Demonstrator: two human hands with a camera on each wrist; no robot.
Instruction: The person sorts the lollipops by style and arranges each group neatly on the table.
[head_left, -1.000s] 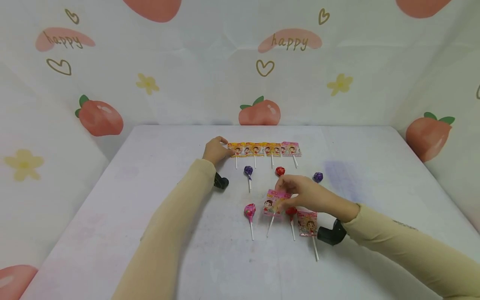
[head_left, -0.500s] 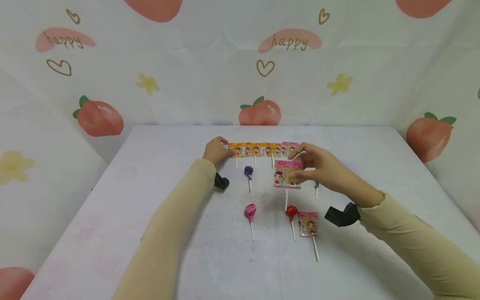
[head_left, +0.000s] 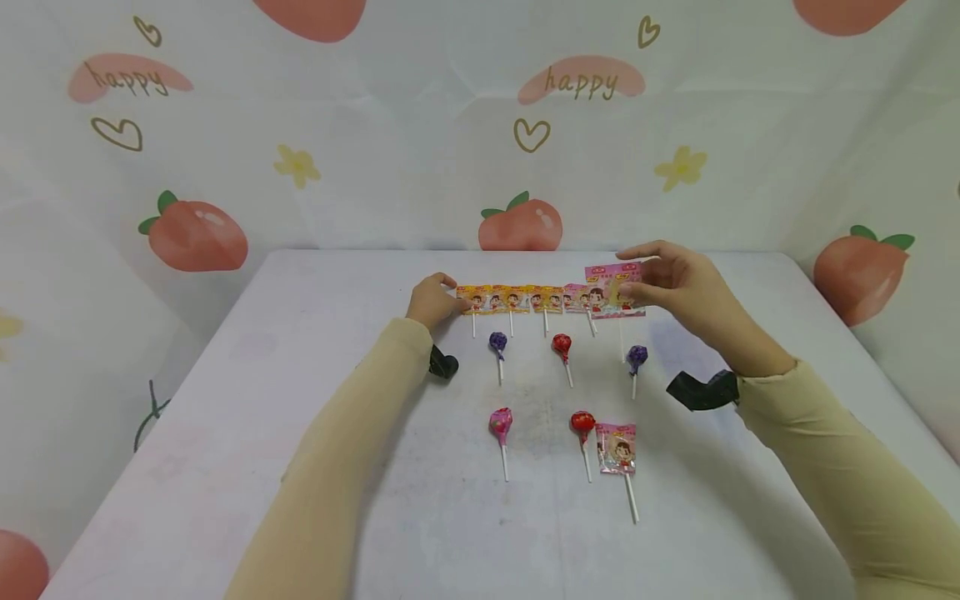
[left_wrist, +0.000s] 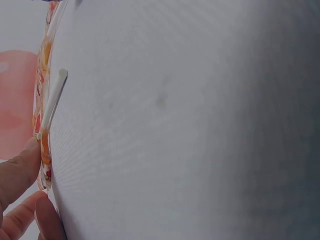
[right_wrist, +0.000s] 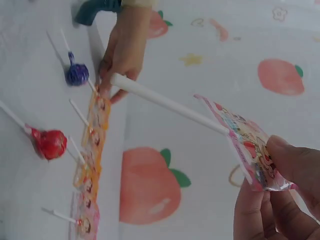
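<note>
Four packets [head_left: 512, 297] sitting rowed; left hand [head_left: 433, 302] touching row's end, fingers loose; right hand [head_left: 686, 292] pinching fifth [head_left: 604, 280]; sixth [head_left: 617, 447] left lying apart.

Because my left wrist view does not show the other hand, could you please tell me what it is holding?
Observer: The right hand pinches a pink-wrapped lollipop.
Operator: Thank you; what lies at the right end of the row of wrapped lollipops, as the head camera sees it?
Observer: A pink packet lies at that end.
Operator: And does anything red lie nearer the person than that row, please?
Observer: Yes, two red round lollipops lie on the table there.
</note>
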